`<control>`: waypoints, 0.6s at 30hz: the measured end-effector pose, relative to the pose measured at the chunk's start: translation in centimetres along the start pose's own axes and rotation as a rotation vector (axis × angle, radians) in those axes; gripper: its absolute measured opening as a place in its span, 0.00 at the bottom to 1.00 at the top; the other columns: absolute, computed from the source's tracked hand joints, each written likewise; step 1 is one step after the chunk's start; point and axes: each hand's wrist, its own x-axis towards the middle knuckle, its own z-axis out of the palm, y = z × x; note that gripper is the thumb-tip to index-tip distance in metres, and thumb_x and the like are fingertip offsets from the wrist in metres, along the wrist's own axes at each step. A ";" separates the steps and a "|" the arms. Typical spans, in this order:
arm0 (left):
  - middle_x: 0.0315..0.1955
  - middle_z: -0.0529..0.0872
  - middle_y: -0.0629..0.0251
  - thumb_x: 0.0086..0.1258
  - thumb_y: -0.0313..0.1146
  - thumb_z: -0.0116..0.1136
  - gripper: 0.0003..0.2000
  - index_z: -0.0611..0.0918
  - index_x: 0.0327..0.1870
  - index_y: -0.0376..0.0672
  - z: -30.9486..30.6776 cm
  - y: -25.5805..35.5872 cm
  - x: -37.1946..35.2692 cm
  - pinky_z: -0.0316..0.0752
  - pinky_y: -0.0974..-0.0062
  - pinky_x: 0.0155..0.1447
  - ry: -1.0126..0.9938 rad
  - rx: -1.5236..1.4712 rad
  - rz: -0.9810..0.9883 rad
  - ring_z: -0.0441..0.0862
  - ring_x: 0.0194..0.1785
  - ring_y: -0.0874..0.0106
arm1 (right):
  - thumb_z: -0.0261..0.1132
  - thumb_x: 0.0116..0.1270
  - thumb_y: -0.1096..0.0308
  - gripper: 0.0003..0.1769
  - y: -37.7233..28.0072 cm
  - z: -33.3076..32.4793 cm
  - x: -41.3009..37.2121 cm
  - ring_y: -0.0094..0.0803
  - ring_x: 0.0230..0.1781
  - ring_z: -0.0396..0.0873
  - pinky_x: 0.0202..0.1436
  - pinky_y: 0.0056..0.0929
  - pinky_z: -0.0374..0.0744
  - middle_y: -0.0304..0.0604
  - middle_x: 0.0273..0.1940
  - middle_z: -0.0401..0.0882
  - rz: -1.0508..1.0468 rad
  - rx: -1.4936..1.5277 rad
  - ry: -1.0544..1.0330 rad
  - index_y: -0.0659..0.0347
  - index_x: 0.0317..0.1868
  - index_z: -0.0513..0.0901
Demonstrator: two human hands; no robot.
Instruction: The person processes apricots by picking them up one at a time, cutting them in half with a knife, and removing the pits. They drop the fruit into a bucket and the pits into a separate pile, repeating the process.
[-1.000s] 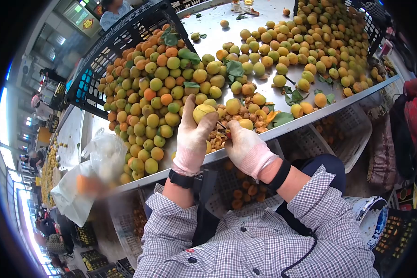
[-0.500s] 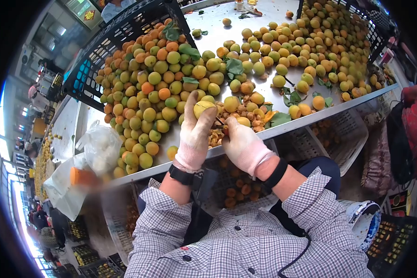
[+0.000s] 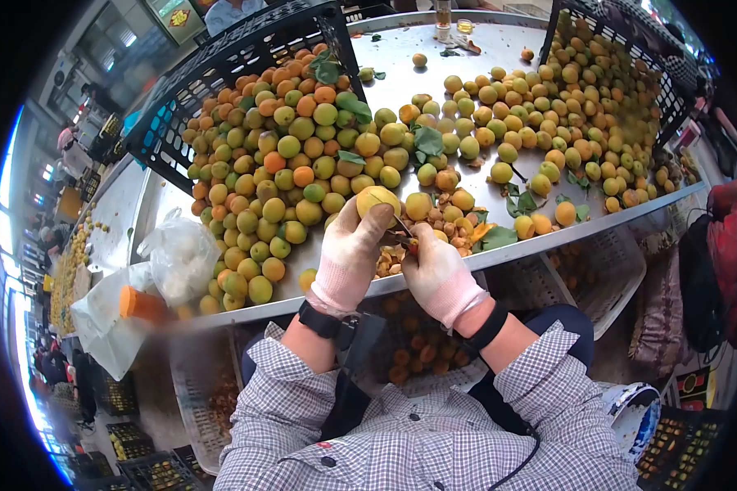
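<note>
My left hand, in a pale pink-white glove, grips a yellow apricot between thumb and fingers. A thin dark line runs across the fruit's top. Closed around a small knife is my gloved right hand; the blade reaches up to the apricot's right side, and its handle is mostly hidden in the glove. Just beyond the hands lies a heap of apricot stones and torn flesh on the metal table. Whole apricots are piled to the left of it.
A black crate lies tipped at the left, another black crate at the right, with apricots spilling from both. A clear plastic bag and an orange container are at the left edge. White baskets stand below the table.
Both hands have moved slightly right and down in view, with the apricot turned and the knife blade now showing against it. The whole view has also shifted a little.
</note>
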 end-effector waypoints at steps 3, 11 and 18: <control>0.51 0.84 0.63 0.74 0.32 0.64 0.23 0.73 0.65 0.32 0.6 0.5 -0.4 0.79 0.77 0.58 0.011 0.074 -0.014 0.82 0.53 0.76 | 0.61 0.67 0.72 0.11 -0.1 -0.2 0.4 0.64 0.40 0.81 0.44 0.54 0.79 0.65 0.33 0.81 0.018 -0.046 -0.025 0.65 0.47 0.71; 0.49 0.85 0.60 0.71 0.32 0.67 0.27 0.71 0.67 0.31 0.0 0.6 -0.2 0.82 0.76 0.55 0.000 0.405 0.026 0.85 0.50 0.72 | 0.60 0.64 0.74 0.20 0.5 -0.8 0.8 0.63 0.44 0.82 0.47 0.50 0.80 0.67 0.39 0.82 0.067 -0.038 -0.144 0.70 0.57 0.73; 0.46 0.87 0.61 0.72 0.33 0.66 0.23 0.75 0.63 0.31 0.0 1.1 -0.1 0.81 0.78 0.49 0.001 0.043 -0.178 0.86 0.44 0.76 | 0.60 0.64 0.75 0.18 0.5 -0.8 0.3 0.63 0.43 0.81 0.47 0.51 0.79 0.66 0.37 0.82 -0.063 -0.006 -0.025 0.70 0.54 0.73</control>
